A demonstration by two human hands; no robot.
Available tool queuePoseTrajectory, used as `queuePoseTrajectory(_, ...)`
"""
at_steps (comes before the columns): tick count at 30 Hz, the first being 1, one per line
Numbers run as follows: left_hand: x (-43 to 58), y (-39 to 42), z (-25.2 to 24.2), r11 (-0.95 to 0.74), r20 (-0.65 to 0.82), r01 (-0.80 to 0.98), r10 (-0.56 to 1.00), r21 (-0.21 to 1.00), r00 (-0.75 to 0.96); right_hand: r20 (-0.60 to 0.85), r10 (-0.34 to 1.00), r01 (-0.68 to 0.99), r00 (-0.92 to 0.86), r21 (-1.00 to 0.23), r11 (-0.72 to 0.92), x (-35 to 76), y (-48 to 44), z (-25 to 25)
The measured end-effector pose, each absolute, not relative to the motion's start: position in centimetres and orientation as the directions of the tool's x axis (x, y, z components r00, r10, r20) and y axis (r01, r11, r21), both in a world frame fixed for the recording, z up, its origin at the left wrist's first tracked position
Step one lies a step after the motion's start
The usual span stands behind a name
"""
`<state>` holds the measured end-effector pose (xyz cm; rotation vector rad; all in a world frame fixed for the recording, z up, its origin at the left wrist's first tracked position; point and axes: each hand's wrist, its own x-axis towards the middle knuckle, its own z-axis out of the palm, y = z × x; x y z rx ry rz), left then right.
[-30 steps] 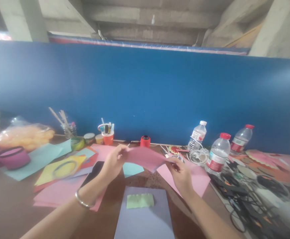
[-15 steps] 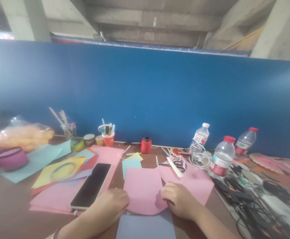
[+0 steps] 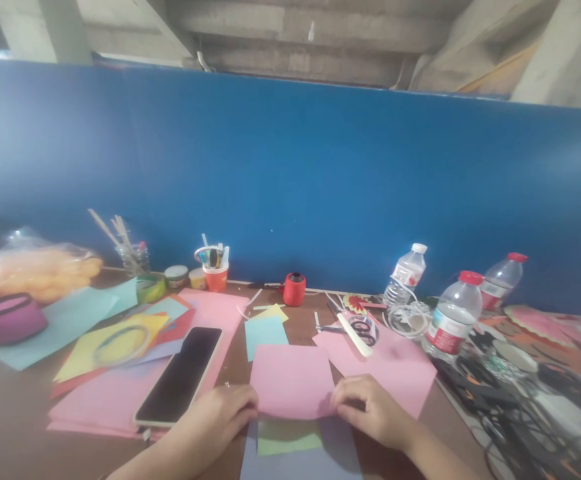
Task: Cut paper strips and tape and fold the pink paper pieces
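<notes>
A pink sheet of paper [image 3: 293, 381] is held by its near corners, its near edge lifted and bent. My left hand [image 3: 230, 410] pinches the left corner, and my right hand [image 3: 363, 405] pinches the right one. Beneath it a light green paper [image 3: 289, 438] shows, lying on a bluish-grey sheet [image 3: 300, 465]. Just beyond the pink sheet are a light blue paper [image 3: 265, 333] and a yellow piece [image 3: 276, 312]. To the left of my left hand lies a black-screened phone [image 3: 180, 375]. Another pink sheet [image 3: 395, 367] sits behind my right hand.
Coloured papers [image 3: 105, 393] and a purple container [image 3: 13, 319] lie left. A red cup [image 3: 216, 278] and red object [image 3: 294, 289] stand by the blue partition [image 3: 290, 180]. Scissors [image 3: 363, 328], bottles [image 3: 453, 317] and black cables [image 3: 510, 413] are on the right.
The near edge of the pink sheet has come up and away from me, uncovering the light green paper. Both hands have shifted slightly with it, and the camera view has moved a little.
</notes>
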<state>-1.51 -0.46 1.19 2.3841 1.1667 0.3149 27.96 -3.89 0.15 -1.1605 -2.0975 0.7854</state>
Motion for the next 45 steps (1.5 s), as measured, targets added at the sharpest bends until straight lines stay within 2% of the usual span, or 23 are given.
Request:
queuePoseTrajectory(2,-1.4,-0.6,1.1,-0.433,-0.001,0.646,0.830,0.629,0.558,0.255,0.919,0.569,-0.300,-0.725,0.388,28.1,-3.8,-0.6)
queuePoseTrajectory(4,-1.2,-0.7,0.8,-0.309,-0.035,0.577,0.862,0.756,0.506,0.444,0.878,0.644,-0.180,-0.621,0.446,28.1,-3.9,-1.4)
queuePoseTrajectory(6,-0.9,-0.6,0.3,-0.163,-0.093,0.490,0.885,0.856,0.457,0.688,0.699,0.719,-0.193,-0.387,0.578,27.9,-4.3,-2.1)
queuePoseTrajectory(7,-0.8,-0.5,0.1,-0.098,-0.121,0.440,0.889,0.892,0.442,0.757,0.596,0.733,-0.268,-0.241,0.636,27.7,-4.6,-2.2)
queuePoseTrajectory(8,-0.6,-0.4,-0.2,-0.049,-0.136,0.391,0.892,0.919,0.432,0.773,0.513,0.723,-0.373,-0.105,0.683,27.3,-5.0,-2.2)
queuePoseTrajectory(10,-0.4,-0.1,-0.6,0.007,-0.138,0.302,0.898,0.953,0.417,0.662,0.454,0.661,-0.596,0.084,0.745,26.4,-5.6,-1.9)
queuePoseTrajectory(13,-0.5,0.4,-1.0,0.020,-0.117,0.239,0.910,0.971,0.399,0.461,0.467,0.602,-0.754,0.201,0.773,24.7,-5.9,-0.9)
queuePoseTrajectory(16,-0.6,0.5,-1.2,0.031,-0.117,0.218,0.913,0.975,0.391,0.418,0.510,0.629,-0.752,0.220,0.746,23.6,-5.6,-0.6)
queuePoseTrajectory(22,-0.3,0.0,-0.9,0.128,-0.197,0.195,0.900,0.972,0.388,0.603,0.401,0.658,-0.689,0.290,0.695,23.1,-5.2,-1.1)
queuePoseTrajectory(24,-0.3,-0.1,-0.7,0.150,-0.220,0.194,0.880,0.970,0.421,0.616,0.382,0.663,-0.689,0.323,0.675,23.1,-5.3,-1.1)
queuePoseTrajectory(27,-0.4,-0.1,-0.6,0.121,-0.174,0.147,0.884,0.982,0.434,0.613,0.385,0.675,-0.689,0.352,0.648,23.3,-5.4,-1.2)
queuePoseTrajectory(31,-0.6,0.0,-0.4,0.092,-0.119,0.085,0.909,0.992,0.400,0.631,0.436,0.730,-0.641,0.326,0.601,23.6,-5.4,-1.7)
queuePoseTrajectory(40,-0.4,-0.4,1.8,0.190,-0.164,-0.040,0.921,0.981,0.352,0.671,0.489,0.787,-0.558,0.241,0.568,23.8,-5.0,-2.3)
queuePoseTrajectory(45,0.2,-0.9,2.3,0.136,-0.118,-0.030,0.933,0.990,0.339,0.649,0.451,0.744,-0.613,0.283,0.605,23.4,-5.1,-1.9)
